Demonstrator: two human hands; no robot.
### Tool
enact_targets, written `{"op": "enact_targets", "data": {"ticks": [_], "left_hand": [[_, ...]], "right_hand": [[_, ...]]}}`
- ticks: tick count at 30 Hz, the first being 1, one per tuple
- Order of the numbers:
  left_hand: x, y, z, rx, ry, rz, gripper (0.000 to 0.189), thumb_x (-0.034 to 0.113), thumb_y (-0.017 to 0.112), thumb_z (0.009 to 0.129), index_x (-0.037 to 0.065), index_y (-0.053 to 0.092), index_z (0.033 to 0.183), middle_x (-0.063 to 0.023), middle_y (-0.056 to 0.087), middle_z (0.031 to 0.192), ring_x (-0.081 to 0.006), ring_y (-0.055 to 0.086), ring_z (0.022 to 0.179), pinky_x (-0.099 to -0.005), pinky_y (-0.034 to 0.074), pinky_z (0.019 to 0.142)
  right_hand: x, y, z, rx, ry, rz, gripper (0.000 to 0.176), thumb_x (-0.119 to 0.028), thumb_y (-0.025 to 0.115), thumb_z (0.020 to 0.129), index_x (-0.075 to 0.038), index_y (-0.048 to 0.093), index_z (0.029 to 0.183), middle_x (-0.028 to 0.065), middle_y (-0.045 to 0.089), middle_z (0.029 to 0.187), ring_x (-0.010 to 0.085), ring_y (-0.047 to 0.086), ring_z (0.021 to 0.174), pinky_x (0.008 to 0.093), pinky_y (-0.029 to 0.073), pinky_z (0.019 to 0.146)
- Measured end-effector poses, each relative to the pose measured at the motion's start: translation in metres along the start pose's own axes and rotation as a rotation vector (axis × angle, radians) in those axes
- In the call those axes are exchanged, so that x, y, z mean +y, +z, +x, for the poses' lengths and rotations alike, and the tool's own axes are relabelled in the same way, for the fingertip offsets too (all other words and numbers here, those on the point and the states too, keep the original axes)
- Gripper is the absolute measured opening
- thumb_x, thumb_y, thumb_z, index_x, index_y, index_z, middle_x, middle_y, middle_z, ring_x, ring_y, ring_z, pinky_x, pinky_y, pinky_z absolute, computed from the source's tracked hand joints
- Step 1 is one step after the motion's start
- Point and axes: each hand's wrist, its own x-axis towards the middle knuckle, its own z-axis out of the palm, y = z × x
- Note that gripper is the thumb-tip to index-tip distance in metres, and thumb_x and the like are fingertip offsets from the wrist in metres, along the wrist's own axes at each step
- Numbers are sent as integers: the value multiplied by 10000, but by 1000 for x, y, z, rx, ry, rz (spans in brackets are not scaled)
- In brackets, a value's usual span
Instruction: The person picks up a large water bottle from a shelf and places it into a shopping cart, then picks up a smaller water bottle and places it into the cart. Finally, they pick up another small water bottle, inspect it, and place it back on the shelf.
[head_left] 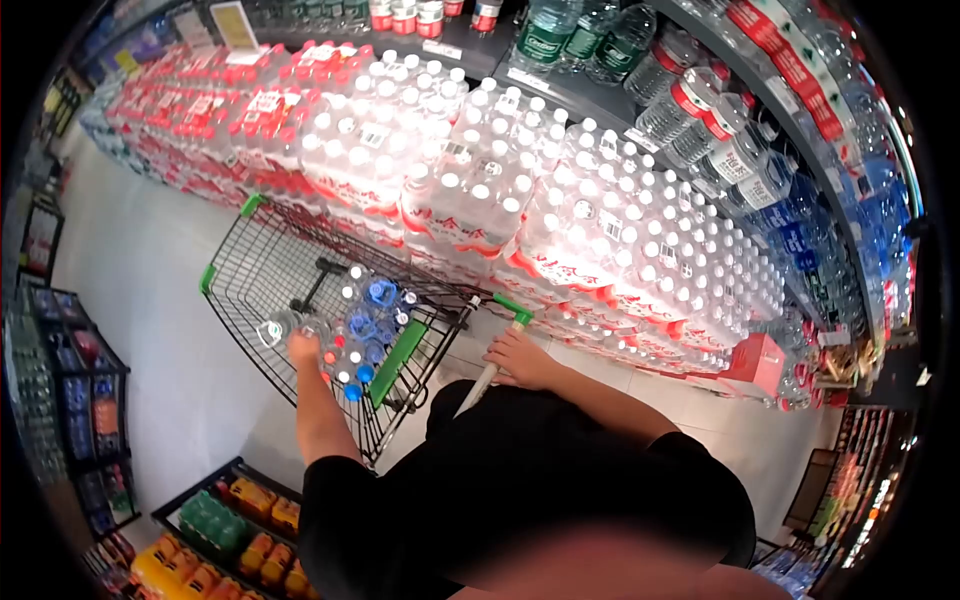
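Observation:
A wire shopping cart [250,250] with green corners stands in front of me. Inside it, several clear bottles with blue, white and red caps are gathered near the green panel [400,362]. My left hand [304,346] reaches over the cart's left side, its fingers closed around a clear bottle [273,328] that lies tilted beside the others. At the right, my right hand [516,360] grips the pale cart handle [478,388], fingers curled over it.
Wrapped packs of white-capped bottles [470,180] are stacked just beyond the cart, with red-capped packs [230,110] farther left. Shelves of bottles [700,110] curve along the upper right. A low rack [215,520] with yellow and green packs stands at the lower left.

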Motion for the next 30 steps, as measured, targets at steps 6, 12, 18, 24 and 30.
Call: {"op": "enact_targets", "data": {"ticks": [6,12,18,24,30], "left_hand": [[-14,15,-32,-78,60,-51,390,284,713,783,17,646,1059,-219,693,1019,-404,659,972,-475,521,849],[-15,3,-56,-434,276,305,555,397,710,777,-14,626,1139,-207,668,1144,-359,639,1066,-435,502,900],[64,-66,-96,-239,180,257,469,454,711,797,19,724,972,-208,716,898,-344,705,880,-442,530,765],[202,-166,-139,71,279,80,409,422,673,874,20,742,838,-142,703,702,-315,673,626,-421,506,621],[397,-273,-277,99,441,-311,273,212,732,893,-48,711,809,-71,652,651,-103,551,625,-268,445,596]], "right_hand": [[9,11,-5,-45,10,18,427,-397,697,819,-112,604,1123,65,565,1108,269,497,1144,458,290,1070],[17,23,-9,-46,-2,20,427,-413,702,820,-137,612,1134,60,567,1087,267,500,1150,474,279,1078],[28,36,-10,-42,-7,55,405,-418,696,824,-156,634,1128,50,579,1046,257,514,1136,463,285,1072],[41,19,-4,34,9,326,422,-368,693,828,-105,625,1151,106,613,1072,295,567,1023,414,402,929],[39,-82,1,337,-8,597,871,-364,778,780,-88,327,1473,213,346,1454,385,382,1333,463,337,1108]]}}
